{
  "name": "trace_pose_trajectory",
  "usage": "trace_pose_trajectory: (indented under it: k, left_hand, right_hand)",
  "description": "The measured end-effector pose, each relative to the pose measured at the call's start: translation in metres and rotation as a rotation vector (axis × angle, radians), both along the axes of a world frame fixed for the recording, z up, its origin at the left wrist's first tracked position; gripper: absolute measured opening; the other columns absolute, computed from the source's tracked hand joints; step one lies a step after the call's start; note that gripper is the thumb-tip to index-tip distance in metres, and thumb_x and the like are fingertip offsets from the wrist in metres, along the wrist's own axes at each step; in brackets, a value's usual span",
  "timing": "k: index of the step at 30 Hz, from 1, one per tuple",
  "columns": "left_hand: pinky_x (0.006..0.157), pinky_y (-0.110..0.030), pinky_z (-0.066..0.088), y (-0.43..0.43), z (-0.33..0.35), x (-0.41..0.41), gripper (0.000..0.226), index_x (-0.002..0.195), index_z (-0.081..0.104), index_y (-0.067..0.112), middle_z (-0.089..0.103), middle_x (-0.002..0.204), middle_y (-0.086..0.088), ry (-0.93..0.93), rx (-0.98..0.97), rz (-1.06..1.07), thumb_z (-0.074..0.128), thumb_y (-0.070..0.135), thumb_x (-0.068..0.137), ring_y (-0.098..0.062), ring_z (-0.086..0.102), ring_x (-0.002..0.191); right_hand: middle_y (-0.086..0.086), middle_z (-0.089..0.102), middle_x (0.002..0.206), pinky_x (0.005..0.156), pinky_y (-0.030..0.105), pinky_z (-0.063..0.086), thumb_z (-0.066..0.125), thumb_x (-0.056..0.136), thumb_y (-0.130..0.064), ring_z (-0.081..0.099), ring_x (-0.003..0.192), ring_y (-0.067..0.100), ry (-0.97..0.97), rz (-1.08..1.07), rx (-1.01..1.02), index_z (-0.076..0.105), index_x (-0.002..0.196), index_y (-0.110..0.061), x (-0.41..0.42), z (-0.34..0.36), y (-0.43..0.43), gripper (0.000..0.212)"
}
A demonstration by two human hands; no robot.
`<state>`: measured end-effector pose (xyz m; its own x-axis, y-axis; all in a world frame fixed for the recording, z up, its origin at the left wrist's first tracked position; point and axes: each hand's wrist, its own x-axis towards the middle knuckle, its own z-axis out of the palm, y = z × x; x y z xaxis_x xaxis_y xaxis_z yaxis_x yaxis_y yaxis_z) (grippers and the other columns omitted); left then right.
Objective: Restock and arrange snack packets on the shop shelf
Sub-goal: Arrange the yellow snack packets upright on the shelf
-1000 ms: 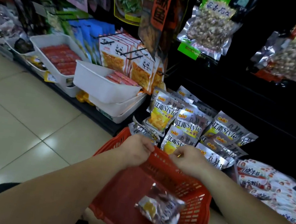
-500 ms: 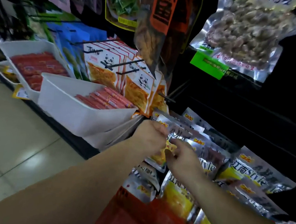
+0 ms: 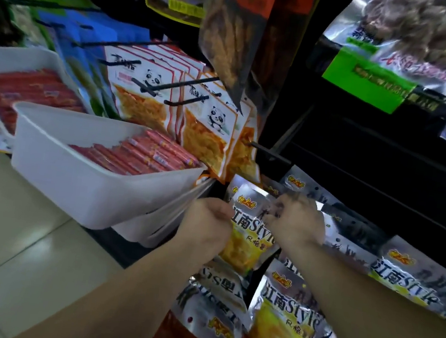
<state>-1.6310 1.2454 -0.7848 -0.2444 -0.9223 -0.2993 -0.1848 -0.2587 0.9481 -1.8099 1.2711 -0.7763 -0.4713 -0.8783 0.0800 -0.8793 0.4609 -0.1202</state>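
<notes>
Presently, left hand (image 3: 207, 225) and right hand (image 3: 298, 225) hold the packet (image 3: 249, 241) by its left and top edges, fingers (image 3: 284, 209) clamped. Bin (image 3: 72, 186) corner sits just beside left hand.

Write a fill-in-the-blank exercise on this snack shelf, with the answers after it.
1. The left hand and right hand grip one silver packet printed with the English word ____.
2. The near white tub holds sausages coloured ____.
3. The hanging packets behind that tub each show a drawn ____.
Missing words: Style; red; panda.
</notes>
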Motion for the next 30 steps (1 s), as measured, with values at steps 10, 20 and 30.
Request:
trace_pose_trajectory:
  k: [10,20,30]
  left_hand:
    - [0.067,-0.025,0.049,0.002,0.023,0.020,0.028,0.091,0.070,0.020,0.068,0.086,-0.003,-0.083,-0.115,-0.051,0.053,-0.002,0.097,-0.019,0.063,0.080]
    - [0.098,-0.042,0.057,0.031,0.077,0.036,0.055,0.122,0.065,0.031,0.072,0.119,0.005,-0.113,-0.259,-0.334,0.085,0.045,0.073,-0.015,0.066,0.113]
    - [0.049,-0.029,0.042,0.128,0.167,0.076,0.039,0.083,0.046,0.006,0.041,0.059,-0.001,0.024,-0.256,-0.272,0.075,0.029,0.095,-0.019,0.042,0.051]
  right_hand:
    - [0.001,0.073,0.105,0.081,0.037,0.058,0.064,0.100,-0.032,0.067,0.102,0.029,-0.092,-0.013,-0.126,0.074,0.100,-0.032,0.003,0.056,0.016,0.011]
    - [0.006,0.071,0.084,0.072,0.051,0.063,0.069,0.099,-0.012,0.071,0.085,0.032,-0.727,0.216,-0.240,0.059,0.089,-0.023,0.034,0.150,0.104,0.018]
    - [-0.006,0.059,0.128,0.087,0.039,0.055,0.082,0.088,-0.033,0.064,0.109,0.017,-1.093,-0.191,-0.512,0.043,0.147,-0.030,0.075,0.194,0.220,0.071]
